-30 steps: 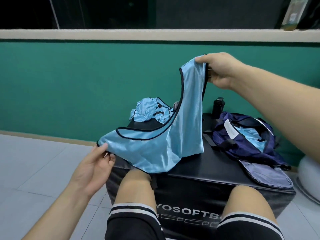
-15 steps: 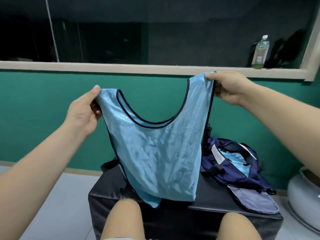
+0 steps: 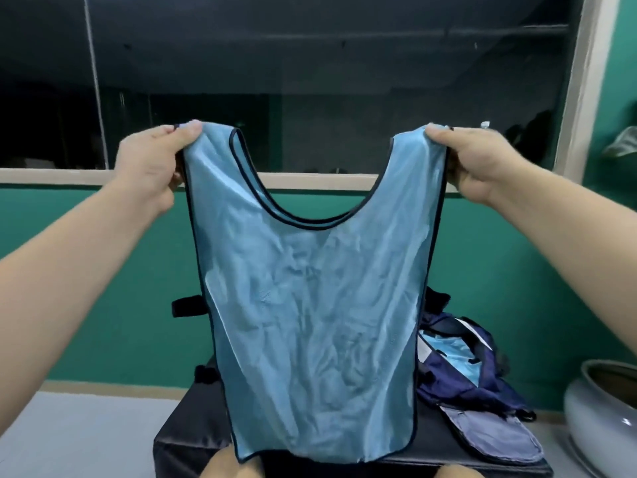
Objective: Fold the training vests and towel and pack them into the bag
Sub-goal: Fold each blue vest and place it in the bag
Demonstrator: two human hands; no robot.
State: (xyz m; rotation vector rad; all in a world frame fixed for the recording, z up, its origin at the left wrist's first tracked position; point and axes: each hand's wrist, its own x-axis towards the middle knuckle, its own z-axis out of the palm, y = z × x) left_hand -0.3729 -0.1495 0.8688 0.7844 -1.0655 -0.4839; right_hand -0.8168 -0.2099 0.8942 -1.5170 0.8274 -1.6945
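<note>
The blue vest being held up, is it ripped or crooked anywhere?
Nothing stands out. The shiny light-blue training vest with dark trim hangs level from the left hand and right hand, creased but with no rip showing.

Your left hand [image 3: 151, 163] has risen from the vest [image 3: 313, 305] hem to pinch its left shoulder strap; with your right hand [image 3: 472, 163], the vest now hangs spread flat, held higher.

We are looking at a black padded box [image 3: 193, 439] sitting on the pale floor [image 3: 86, 432] at the bottom centre of the frame. A navy bag [image 3: 462, 384] is lying open on its top, toward the lower right, with light blue fabric [image 3: 448, 351] showing inside. A pale round pot [image 3: 599, 415] is standing on the floor at the lower right edge.
</note>
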